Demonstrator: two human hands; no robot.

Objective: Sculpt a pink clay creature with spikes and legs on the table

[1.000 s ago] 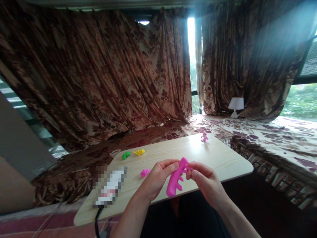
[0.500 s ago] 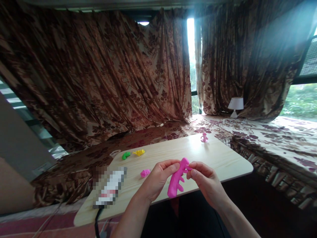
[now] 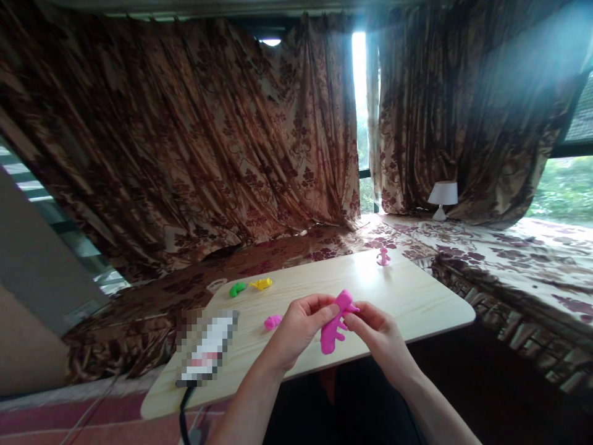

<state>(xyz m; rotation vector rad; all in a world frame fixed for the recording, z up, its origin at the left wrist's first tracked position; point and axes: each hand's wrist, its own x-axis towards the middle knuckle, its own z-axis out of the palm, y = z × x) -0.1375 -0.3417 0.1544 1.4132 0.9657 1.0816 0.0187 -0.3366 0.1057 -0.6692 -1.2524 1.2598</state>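
A long pink modelling-clay figure (image 3: 330, 337) with several short stubs along its right side is held above the table's near edge. My left hand (image 3: 299, 327) is closed on its upper part, the thumb pressed on the front. The fingertips of my right hand (image 3: 376, 330) pinch at the stubs near the figure's upper right; part of these is hidden by the fingers. A smaller lump of pink clay (image 3: 273, 322) lies on the table just left of my left hand.
On the pale wooden table (image 3: 407, 296) lie a green clay piece (image 3: 237, 289) and a yellow one (image 3: 261, 283). A small pink figure (image 3: 383, 256) stands at the far right. A blurred-out device (image 3: 208, 349) with a black cable is at left. A white lamp (image 3: 443, 193) stands behind.
The pink clay figure has turned slightly and appears shorter from this angle. My right hand has moved a little left, closer to the figure. My left hand keeps its hold.
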